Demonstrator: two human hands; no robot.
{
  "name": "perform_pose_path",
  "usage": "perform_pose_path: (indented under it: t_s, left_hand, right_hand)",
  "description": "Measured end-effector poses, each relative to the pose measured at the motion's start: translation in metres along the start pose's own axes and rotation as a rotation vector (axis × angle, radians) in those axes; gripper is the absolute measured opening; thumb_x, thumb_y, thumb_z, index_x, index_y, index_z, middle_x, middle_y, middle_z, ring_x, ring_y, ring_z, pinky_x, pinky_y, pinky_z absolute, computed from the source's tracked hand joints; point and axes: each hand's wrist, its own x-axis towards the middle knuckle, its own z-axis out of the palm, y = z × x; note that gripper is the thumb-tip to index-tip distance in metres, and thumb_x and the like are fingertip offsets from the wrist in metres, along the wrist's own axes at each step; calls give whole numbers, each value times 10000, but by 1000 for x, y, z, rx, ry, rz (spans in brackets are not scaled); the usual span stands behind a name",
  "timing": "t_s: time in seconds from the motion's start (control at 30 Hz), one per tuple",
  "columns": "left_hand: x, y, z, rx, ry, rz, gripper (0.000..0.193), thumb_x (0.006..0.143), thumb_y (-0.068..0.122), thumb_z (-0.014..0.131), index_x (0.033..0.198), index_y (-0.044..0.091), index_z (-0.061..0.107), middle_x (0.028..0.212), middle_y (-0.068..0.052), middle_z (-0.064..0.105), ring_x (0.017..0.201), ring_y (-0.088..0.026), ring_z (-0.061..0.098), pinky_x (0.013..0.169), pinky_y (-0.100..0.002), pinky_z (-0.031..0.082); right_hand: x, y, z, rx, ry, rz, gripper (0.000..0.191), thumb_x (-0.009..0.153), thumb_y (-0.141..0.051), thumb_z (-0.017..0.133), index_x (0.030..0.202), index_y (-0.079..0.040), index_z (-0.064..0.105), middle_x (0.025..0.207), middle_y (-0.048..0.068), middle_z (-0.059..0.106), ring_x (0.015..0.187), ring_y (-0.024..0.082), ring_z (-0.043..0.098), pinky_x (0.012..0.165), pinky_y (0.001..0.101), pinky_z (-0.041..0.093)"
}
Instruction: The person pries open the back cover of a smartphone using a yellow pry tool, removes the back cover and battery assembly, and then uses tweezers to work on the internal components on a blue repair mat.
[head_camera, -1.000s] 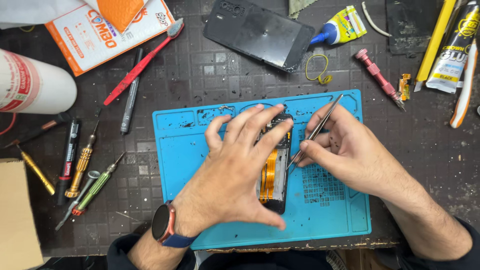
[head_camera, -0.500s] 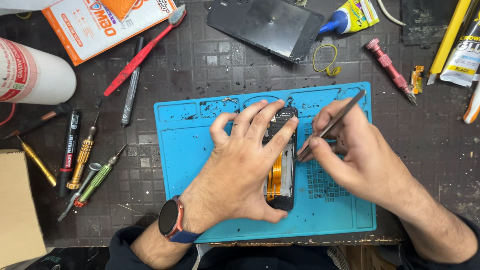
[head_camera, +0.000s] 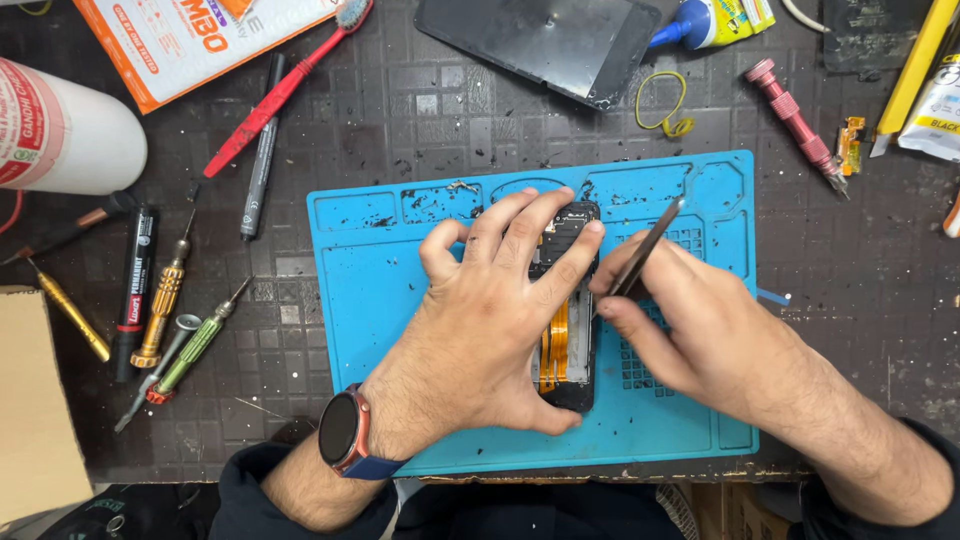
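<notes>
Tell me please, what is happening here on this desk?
A person works on an opened phone lying on a blue mat. The left hand presses the phone down, fingers spread over it. The right hand holds thin tweezers beside the phone's right edge. Screwdrivers, a red toothbrush and a glue bottle lie around the mat.

The person has two bare hands, without gloves and without rings. The left hand (head_camera: 490, 320) is broad, with short trimmed nails, and fine dark hairs grow on its back and along the forearm. On the left wrist sits a round smartwatch with black face, reddish case and dark blue strap (head_camera: 343, 432). The right hand (head_camera: 700, 325) has the same short nails, and its forearm is also hairy. Both arms come out of dark navy fabric sleeves (head_camera: 250, 490), pushed up above the wrists.
</notes>
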Motion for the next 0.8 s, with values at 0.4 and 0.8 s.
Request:
perform_pose_path:
  t_s: [0.4, 0.8]
  left_hand:
    - [1, 0, 2, -27, -25, -18, 1332, 331, 619, 892, 1466, 71, 458, 1514, -210, 383, 1437, -386, 329, 1021, -581, 214]
    - [2, -1, 6, -64, -24, -30, 1331, 315, 623, 902, 1467, 111, 473, 1505, -176, 372, 1419, -377, 327, 996, -619, 235]
  right_hand:
    - [1, 0, -1, 73, 38, 139, 118, 915, -67, 655, 1015, -24, 610, 818, 66, 724, 784, 175, 731, 637, 308, 612]
    - [14, -1, -11, 203, -134, 410, 189, 910, -177, 682, 1016, -21, 660, 756, 58, 743, 657, 106, 796, 537, 287, 604]
